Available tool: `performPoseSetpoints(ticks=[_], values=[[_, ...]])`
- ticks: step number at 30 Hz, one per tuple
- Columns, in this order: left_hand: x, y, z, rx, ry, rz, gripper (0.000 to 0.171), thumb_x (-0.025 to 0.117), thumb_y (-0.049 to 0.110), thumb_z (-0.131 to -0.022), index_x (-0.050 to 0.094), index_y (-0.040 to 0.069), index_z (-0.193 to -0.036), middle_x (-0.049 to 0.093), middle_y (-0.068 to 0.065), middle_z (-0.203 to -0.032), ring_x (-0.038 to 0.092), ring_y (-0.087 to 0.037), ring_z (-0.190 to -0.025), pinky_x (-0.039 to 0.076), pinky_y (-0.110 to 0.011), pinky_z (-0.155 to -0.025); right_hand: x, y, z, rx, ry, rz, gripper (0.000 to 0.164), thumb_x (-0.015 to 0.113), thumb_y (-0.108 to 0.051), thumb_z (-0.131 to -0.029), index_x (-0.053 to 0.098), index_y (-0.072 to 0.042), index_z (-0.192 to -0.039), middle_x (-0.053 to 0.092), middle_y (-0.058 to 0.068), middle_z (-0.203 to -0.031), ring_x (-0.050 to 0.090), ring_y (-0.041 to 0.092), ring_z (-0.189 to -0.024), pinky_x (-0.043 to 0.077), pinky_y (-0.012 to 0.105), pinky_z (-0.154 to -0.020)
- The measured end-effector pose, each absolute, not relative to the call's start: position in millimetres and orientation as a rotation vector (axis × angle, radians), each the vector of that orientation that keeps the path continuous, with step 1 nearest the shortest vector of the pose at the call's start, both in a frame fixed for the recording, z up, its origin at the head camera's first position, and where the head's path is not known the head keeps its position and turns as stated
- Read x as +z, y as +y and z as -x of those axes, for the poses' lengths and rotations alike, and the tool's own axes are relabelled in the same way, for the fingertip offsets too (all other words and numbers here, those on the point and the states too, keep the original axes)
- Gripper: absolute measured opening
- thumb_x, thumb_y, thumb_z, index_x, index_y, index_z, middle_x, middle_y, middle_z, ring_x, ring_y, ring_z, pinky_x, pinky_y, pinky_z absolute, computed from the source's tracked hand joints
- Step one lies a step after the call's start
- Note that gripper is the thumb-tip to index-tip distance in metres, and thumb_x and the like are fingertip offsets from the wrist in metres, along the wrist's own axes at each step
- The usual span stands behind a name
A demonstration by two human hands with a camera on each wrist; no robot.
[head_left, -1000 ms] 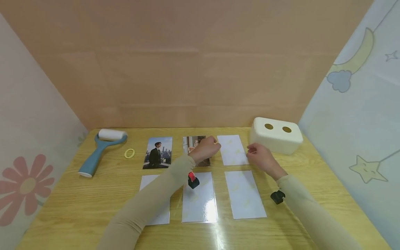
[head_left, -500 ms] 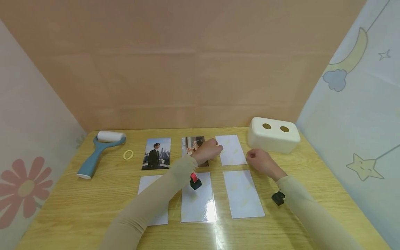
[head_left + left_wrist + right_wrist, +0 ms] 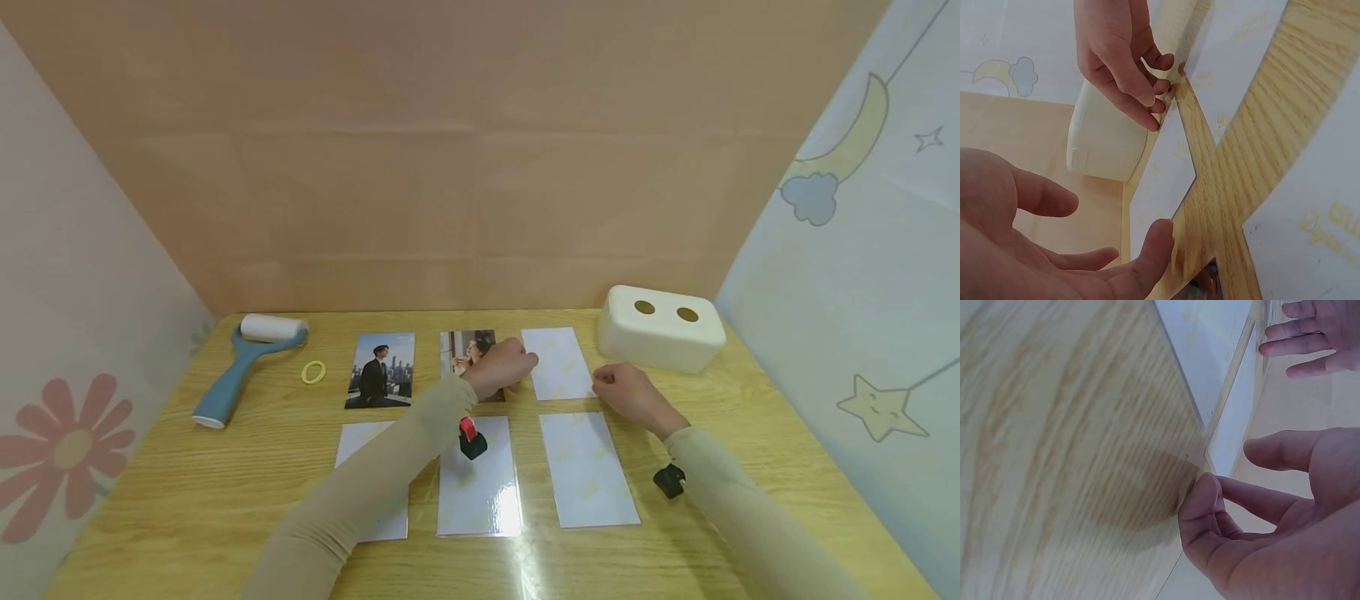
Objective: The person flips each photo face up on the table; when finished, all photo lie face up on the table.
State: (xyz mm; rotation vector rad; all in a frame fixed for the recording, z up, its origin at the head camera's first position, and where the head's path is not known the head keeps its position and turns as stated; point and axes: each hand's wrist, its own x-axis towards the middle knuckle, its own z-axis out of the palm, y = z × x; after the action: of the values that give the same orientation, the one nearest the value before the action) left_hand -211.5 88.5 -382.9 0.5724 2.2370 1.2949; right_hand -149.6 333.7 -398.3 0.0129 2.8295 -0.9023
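A white card (image 3: 557, 363) with faint yellow print lies flat in the back row, a hand at either side of it. My left hand (image 3: 504, 367) is by its left edge, fingers loosely bent and apart in the left wrist view, one fingertip (image 3: 1159, 234) overlapping the card's edge there. At the lower right corner, my right hand (image 3: 628, 392) has its fingers loosely curled, fingertips (image 3: 1204, 490) right at the corner and thumb apart from them. Behind my left hand, a photo (image 3: 457, 343) of a person is partly hidden. Another photo (image 3: 381, 371), of a person before a skyline, lies to its left.
Three more white cards form the front row: the left card (image 3: 390, 525) under my left sleeve, the middle card (image 3: 480, 487) and the right card (image 3: 588, 467). A cream box (image 3: 660, 333) with two holes stands back right. A blue-handled lint roller (image 3: 238, 367) and yellow ring (image 3: 313, 372) lie left.
My right hand has drawn slightly down along the card's right side. My left hand has shifted slightly right and down, over the card's left edge. The cards lie as before.
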Motion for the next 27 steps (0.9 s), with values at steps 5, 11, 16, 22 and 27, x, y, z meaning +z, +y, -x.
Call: performPoseSetpoints(ticks=[5, 11, 16, 22, 27], values=[[-383.4, 89.4, 209.6, 1.363, 2.183, -0.527, 0.035, 0.045, 0.02, -0.101, 0.04, 0.012, -0.067, 0.042, -0.002, -0.064, 0.04, -0.019, -0.058, 0.037, -0.034, -0.062, -401.3, 334.7, 151.3, -0.916, 2.841, 0.034, 0.022, 0.052, -0.008, -0.099, 0.059, -0.004, -0.078, 0.041, -0.001, -0.064, 0.04, 0.014, -0.06, 0.034, 0.03, -0.057], [-383.2, 90.5, 209.2, 1.461, 2.085, -0.478, 0.033, 0.045, 0.016, -0.1, 0.038, 0.011, -0.068, 0.038, -0.002, -0.067, 0.048, -0.023, -0.069, 0.054, -0.047, -0.083, -400.9, 333.7, 149.7, -0.929, 2.863, 0.113, 0.037, 0.05, -0.006, -0.098, 0.034, -0.014, -0.065, 0.03, -0.004, -0.058, 0.032, 0.013, -0.053, 0.029, 0.028, -0.053], [-384.0, 92.5, 209.3, 1.51, 2.031, -0.428, 0.026, 0.046, 0.015, -0.098, 0.041, 0.009, -0.074, 0.04, -0.003, -0.068, 0.053, -0.027, -0.078, 0.055, -0.05, -0.087, -400.3, 332.6, 148.1, -0.931, 2.857, 0.126, 0.037, 0.049, -0.006, -0.099, 0.034, -0.014, -0.066, 0.03, -0.003, -0.058, 0.031, 0.013, -0.053, 0.028, 0.028, -0.052], [-384.4, 94.1, 208.8, 1.541, 2.01, -0.38, 0.017, 0.046, 0.015, -0.099, 0.045, 0.004, -0.086, 0.045, -0.008, -0.08, 0.057, -0.032, -0.081, 0.056, -0.049, -0.087, -400.7, 331.9, 148.6, -0.922, 2.852, 0.111, 0.037, 0.05, -0.006, -0.099, 0.034, -0.014, -0.066, 0.03, -0.003, -0.058, 0.031, 0.013, -0.054, 0.028, 0.028, -0.053], [-387.4, 97.0, 210.3, 1.582, 1.974, -0.331, 0.015, 0.048, 0.015, -0.099, 0.045, 0.001, -0.097, 0.045, -0.014, -0.096, 0.059, -0.036, -0.089, 0.056, -0.047, -0.087, -401.4, 331.5, 150.6, -0.919, 2.835, 0.092, 0.036, 0.05, -0.007, -0.099, 0.036, -0.015, -0.066, 0.033, -0.003, -0.059, 0.034, 0.013, -0.054, 0.029, 0.028, -0.053]])
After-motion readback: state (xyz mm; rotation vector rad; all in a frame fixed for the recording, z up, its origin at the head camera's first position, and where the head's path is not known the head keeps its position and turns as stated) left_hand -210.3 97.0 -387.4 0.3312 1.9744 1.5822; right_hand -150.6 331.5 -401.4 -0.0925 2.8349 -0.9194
